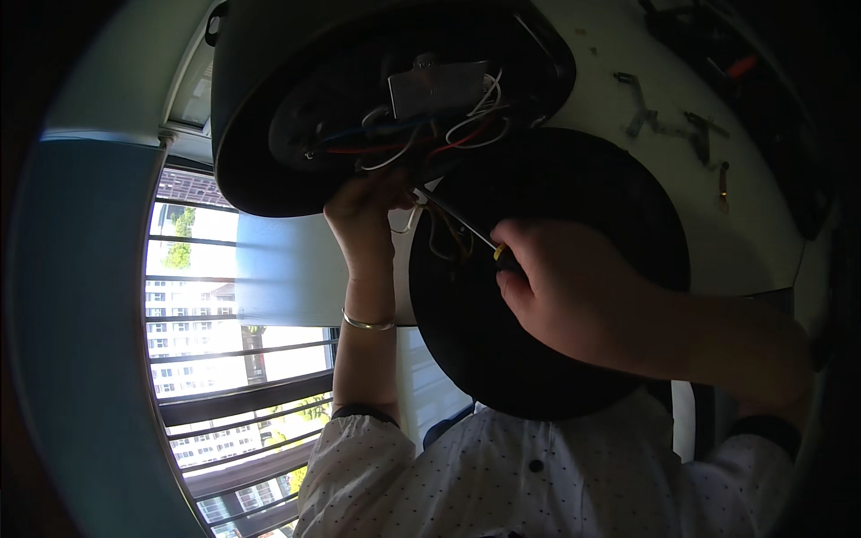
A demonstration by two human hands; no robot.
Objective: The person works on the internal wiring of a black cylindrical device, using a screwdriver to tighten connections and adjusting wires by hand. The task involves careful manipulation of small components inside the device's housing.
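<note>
A dark round housing (pixel 260 108) lies open at the top, showing a silver plate (pixel 437 87) and white, red and blue wires (pixel 453 134). Below it is a round black part (pixel 556 377), with more wires (pixel 441 229) over its left side. My left hand (pixel 363 215), a bangle at its wrist, has its fingers closed just under the housing; what they hold is too dark to make out. My right hand (pixel 574 287) grips a screwdriver with a yellow-and-black handle (pixel 508 260), its long shaft reaching up left to my left fingers.
On the pale table (pixel 610 36) at the right lie several small metal pieces (pixel 641 117) and a long dark object (pixel 753 108) with a red part. A barred window (pixel 206 341) and a blue panel (pixel 90 314) are on the left.
</note>
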